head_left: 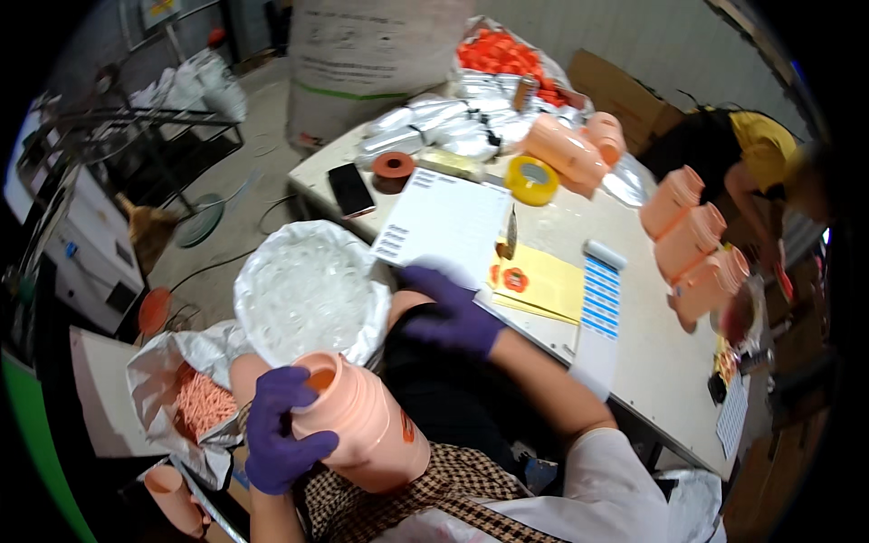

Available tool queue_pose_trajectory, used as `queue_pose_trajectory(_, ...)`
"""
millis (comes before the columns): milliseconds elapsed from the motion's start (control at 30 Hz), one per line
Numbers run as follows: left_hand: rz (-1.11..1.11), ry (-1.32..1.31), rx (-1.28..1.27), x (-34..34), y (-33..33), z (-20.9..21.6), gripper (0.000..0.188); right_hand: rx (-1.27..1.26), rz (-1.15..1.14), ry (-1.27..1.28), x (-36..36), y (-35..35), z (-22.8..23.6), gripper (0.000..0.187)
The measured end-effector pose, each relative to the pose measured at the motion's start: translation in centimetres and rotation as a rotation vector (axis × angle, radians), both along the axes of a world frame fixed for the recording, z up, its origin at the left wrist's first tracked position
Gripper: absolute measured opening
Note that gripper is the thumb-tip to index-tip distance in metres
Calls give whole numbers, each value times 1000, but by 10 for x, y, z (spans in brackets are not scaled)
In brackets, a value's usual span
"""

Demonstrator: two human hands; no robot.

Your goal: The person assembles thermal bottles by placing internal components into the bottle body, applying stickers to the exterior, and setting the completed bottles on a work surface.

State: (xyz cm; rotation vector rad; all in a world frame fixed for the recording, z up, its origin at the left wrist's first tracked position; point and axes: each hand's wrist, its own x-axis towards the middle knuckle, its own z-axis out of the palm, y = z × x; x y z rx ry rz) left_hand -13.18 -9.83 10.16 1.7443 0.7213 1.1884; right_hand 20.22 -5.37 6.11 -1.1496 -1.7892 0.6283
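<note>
The peach-pink bottle [367, 421] is off the surface [652, 362], beyond its near edge and in front of the person's checkered apron [353, 502]. It is tilted: the long axis slants between the lap and the white bag [373, 312] of clear pieces. Its uncapped mouth points away from the body toward that bag, while the base points back to the apron, toward the person's right. A red print shows on the side, nearer the base.

The left grip [276, 439], in a purple glove, grasps the bottle around its shoulder and neck, thumb along the wall. The right grip [453, 312], also gloved, is blurred by the surface's near edge, close to a corner of the white sheet [444, 222]; I cannot tell whether it is clenched or released. Three similar pink bottles [692, 240] line the surface's far edge, toward its right corner.
</note>
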Motion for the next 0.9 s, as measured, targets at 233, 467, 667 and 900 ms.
queue_pose_trajectory(233, -380, -183, 247, 75, 10, 32, 46, -534, 383, 767, -29, -64, -49, 20)
queue_pose_trajectory(467, 3, -93, -168, 55, -11, -42, 40, 147, -801, 882, 134, -220, 16, 18)
queue_pose_trajectory(667, 75, 111, -255, 35, -27, -98, 21, 723, -1743, 141, 305, -331, -5, 30)
queue_pose_trajectory(900, 92, 278, 27, 13, -12, -54, 16, -12, -1926, -406, 472, -271, -54, 46)
